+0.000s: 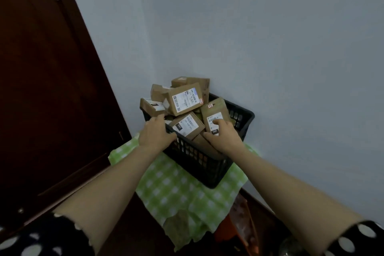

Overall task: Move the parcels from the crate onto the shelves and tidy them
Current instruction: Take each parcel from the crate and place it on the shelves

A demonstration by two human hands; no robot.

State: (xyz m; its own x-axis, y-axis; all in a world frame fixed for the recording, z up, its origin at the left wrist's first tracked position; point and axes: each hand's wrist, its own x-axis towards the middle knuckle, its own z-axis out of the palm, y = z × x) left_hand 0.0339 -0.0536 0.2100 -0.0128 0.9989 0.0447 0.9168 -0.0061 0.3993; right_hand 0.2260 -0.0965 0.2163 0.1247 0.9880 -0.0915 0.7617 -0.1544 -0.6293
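A black slotted plastic crate (199, 162) stands on a green-and-white checked cloth (176, 191) in the corner by the wall. Several brown cardboard parcels with white labels are heaped in it, above its rim. The topmost labelled parcel (185, 101) lies tilted. My left hand (154, 134) grips the crate's near-left rim, thumb over the edge. My right hand (223, 137) holds an upright brown parcel (215, 111) at the crate's right side, fingers across its label. Between my hands lies another labelled parcel (187, 124). No shelves are in view.
A dark wooden door or cabinet (47, 89) fills the left side. A pale wall (270, 48) runs behind and to the right of the crate. Below the cloth at bottom right are an orange object (230, 233) and a rounded clear object (291, 245).
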